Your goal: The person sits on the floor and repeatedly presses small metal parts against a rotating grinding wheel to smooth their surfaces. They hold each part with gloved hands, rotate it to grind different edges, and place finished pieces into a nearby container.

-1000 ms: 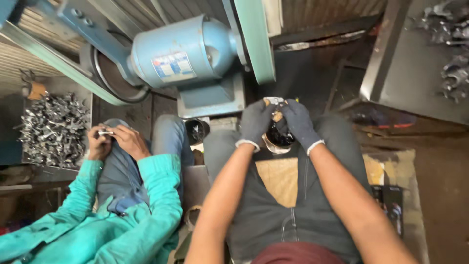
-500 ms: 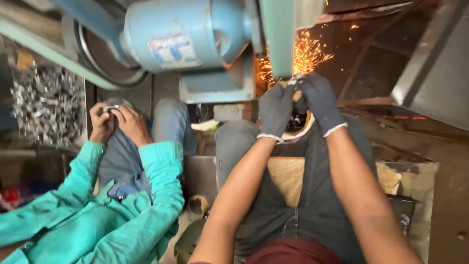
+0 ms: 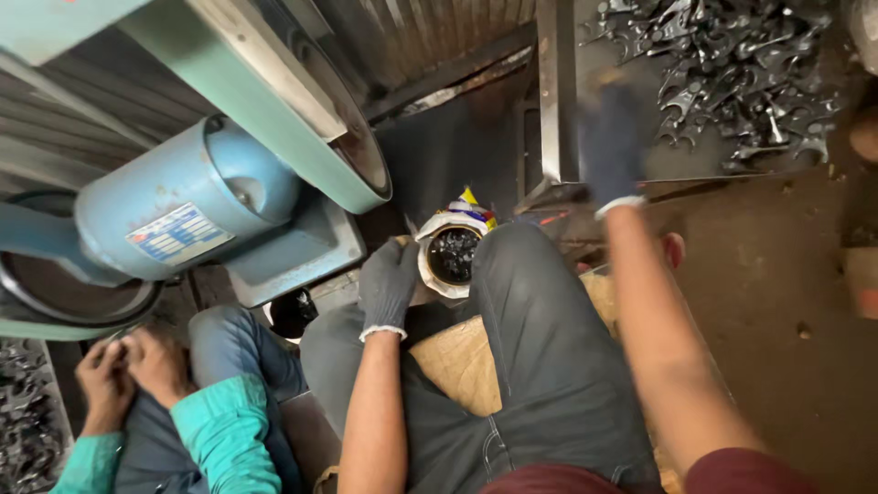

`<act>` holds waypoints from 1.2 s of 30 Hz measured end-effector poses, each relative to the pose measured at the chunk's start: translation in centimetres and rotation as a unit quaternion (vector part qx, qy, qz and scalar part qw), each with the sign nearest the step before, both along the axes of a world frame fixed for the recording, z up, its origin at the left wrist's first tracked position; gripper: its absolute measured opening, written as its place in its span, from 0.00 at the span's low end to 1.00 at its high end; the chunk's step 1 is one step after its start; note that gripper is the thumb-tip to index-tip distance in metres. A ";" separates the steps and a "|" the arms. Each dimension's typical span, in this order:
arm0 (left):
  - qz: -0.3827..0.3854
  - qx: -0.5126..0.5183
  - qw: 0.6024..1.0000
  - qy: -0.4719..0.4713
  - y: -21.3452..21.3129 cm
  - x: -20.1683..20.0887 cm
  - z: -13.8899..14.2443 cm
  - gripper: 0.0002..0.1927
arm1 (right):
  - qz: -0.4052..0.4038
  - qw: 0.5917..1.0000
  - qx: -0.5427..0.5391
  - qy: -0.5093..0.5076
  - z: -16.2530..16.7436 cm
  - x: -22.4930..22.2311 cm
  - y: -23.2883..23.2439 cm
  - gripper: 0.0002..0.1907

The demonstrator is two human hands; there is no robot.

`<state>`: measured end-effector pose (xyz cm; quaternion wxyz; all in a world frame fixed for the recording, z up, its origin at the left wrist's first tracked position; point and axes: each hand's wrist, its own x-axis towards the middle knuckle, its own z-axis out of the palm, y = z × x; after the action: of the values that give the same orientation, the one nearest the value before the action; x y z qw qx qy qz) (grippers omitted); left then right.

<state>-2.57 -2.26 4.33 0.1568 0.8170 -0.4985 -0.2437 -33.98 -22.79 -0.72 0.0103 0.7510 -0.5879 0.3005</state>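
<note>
My left hand (image 3: 389, 284), in a dark glove, rests on my left thigh with its fingers loosely apart, touching the rim of a white container (image 3: 430, 274) with dark contents that sits between my knees. My right hand (image 3: 613, 146), also gloved and blurred by motion, is stretched out to the right, at the edge of a tray heaped with several dark metal parts (image 3: 732, 73). Whether it holds anything is hidden by the blur. A blue motor (image 3: 183, 210) and a green belt guard (image 3: 274, 119) stand to the left in front of me.
A co-worker in teal sleeves sits at my left, both hands (image 3: 128, 361) together on a small piece over the knee. Another heap of metal parts (image 3: 23, 412) lies at the far left. A brown cloth (image 3: 457, 366) covers my lap. A metal post (image 3: 556, 91) edges the tray.
Both my hands were together at the grinder with sparks flying. Now the sparks are gone, my right hand has swung right toward the parts tray and my left has dropped beside the container.
</note>
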 end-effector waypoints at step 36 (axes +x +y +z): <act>-0.048 -0.093 0.852 0.513 5.1 -2.2 2.3 0.25 | 0.285 0.659 0.268 -0.642 4.9 13.2 19.4 0.14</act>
<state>-4.77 2.83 6.59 0.4531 0.5325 -0.4064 -0.5882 -20.83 -3.38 4.22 -0.6577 0.4725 -0.2604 0.5257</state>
